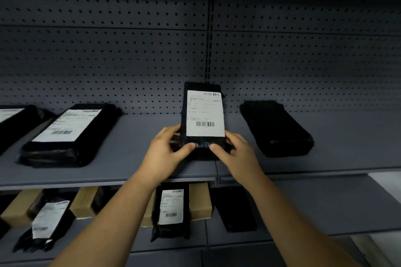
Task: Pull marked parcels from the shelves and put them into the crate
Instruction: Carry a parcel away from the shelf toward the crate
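Holding a black bagged parcel (201,142) tipped up on the upper shelf (134,158), pretty much dead centre of the view. Gripping it low down with the left hand (168,151) curled round the bottom left edge and the right hand (235,154) round the bottom right, pressing both thumbs on the front just under the white shipping label (205,112). Tilted with the top end back toward the grey pegboard back panel (108,60), label facing the camera with 2 barcodes on it, print too small to read. Can't tell whether the bottom end touches the shelf, hidden behind the fingers. Same shelf, well off to the left: a big labelled parcel (67,134) lying flat, plus part of 1 more edge parcel (13,123) at the frame border. Off to the right, near the right hand but apart from it: a plain black parcel (277,128) lying flat. Down on the lower shelf (303,208): a small labelled parcel (171,208) between the forearms, with a brown cardboard box (200,199) just behind it. Further left, a crumpled-label parcel (50,221) with more cardboard boxes (83,201) behind, and to the right a flat dark parcel (236,208).
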The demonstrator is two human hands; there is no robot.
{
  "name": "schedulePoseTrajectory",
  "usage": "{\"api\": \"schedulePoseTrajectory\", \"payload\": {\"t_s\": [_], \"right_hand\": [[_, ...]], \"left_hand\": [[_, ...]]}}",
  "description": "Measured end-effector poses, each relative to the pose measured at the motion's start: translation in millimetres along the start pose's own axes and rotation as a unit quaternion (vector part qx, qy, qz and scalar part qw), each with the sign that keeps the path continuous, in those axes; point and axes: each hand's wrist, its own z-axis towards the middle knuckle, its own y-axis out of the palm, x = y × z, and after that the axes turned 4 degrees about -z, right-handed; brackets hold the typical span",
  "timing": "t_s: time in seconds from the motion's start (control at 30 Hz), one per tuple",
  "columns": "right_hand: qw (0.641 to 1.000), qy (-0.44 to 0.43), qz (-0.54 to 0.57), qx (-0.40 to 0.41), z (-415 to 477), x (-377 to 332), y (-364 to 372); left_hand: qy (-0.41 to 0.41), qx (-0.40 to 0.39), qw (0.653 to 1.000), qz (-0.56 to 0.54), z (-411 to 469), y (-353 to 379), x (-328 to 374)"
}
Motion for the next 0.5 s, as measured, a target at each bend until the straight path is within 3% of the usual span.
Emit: {"api": "schedulePoseTrajectory", "payload": {"t_s": [0.23, 0.5], "right_hand": [[0.997, 0.063, -0.028, -0.022, 11, -12, 39], [0.996, 0.055, -0.073, -0.019, 21, -25, 44]], "left_hand": [[-0.09, 0.005, 0.996, 0.017, 3, -26, -25], [-0.062, -0.011, 0.995, 0.082, 18, -38, -36]]}}
